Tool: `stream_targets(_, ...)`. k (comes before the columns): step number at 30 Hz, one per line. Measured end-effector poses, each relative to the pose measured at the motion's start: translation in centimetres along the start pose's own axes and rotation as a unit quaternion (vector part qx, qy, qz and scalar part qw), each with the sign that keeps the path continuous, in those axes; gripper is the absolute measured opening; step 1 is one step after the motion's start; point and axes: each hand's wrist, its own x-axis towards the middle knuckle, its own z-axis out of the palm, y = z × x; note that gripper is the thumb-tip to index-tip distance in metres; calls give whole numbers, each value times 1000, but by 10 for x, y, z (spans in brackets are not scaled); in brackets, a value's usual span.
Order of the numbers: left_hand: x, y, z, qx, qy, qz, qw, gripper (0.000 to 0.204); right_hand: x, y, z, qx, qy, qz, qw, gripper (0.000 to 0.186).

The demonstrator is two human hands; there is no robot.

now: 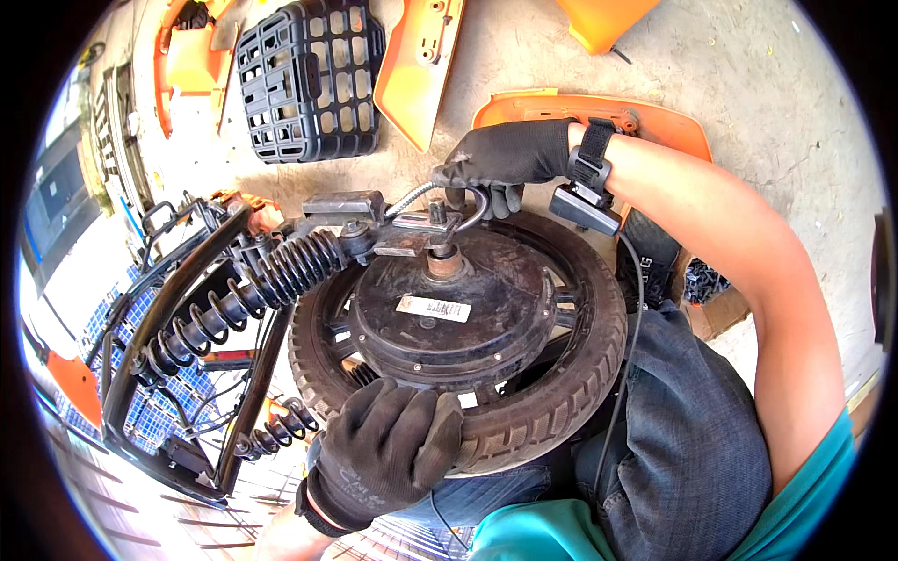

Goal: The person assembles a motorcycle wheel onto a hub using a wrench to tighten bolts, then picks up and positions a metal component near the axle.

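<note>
A black hub-motor wheel (435,323) lies flat over my legs, its axle (436,236) upright and a frame bracket (410,243) at it. My left hand (383,449), in a black glove, grips the tire (528,423) at the lower edge. My right hand (496,164), also gloved, is closed on a metal-sheathed cable (410,198) that loops above the axle; its fingertips are partly hidden. A black frame (168,280) with a coil-spring shock (262,285) extends left from the wheel. A small box (580,208) is strapped to my right wrist.
Orange body panels (412,65), (589,19) and a black grid rack (309,79) lie on the concrete floor (739,84). A cardboard box (711,316) sits right of the wheel. Blue mesh (103,318) shows behind the frame at the left.
</note>
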Motion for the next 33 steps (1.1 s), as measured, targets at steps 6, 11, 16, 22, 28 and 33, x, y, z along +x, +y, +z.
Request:
stream_targets(6, -2, 0, 2, 0, 7, 0, 1000, 38, 15, 16, 8, 79, -6, 26, 997, 51)
stream_targets(11, 0, 2, 1, 3, 5, -2, 1000, 38, 13, 18, 15, 64, 29, 23, 997, 49)
stream_targets(16, 1, -2, 4, 1, 6, 5, 1000, 37, 9, 32, 4, 117, -27, -53, 991, 35)
stream_targets(22, 1, 2, 2, -8, 8, -2, 1000, 37, 14, 59, -4, -70, -27, -147, 986, 22)
stream_targets(28, -1, 4, 5, -3, 25, -12, 1000, 36, 14, 25, 23, 69, 28, 25, 997, 28)
stream_targets(33, -1, 0, 10, 2, 33, 0, 999, 39, 31, 23, 33, 104, 34, 38, 993, 28)
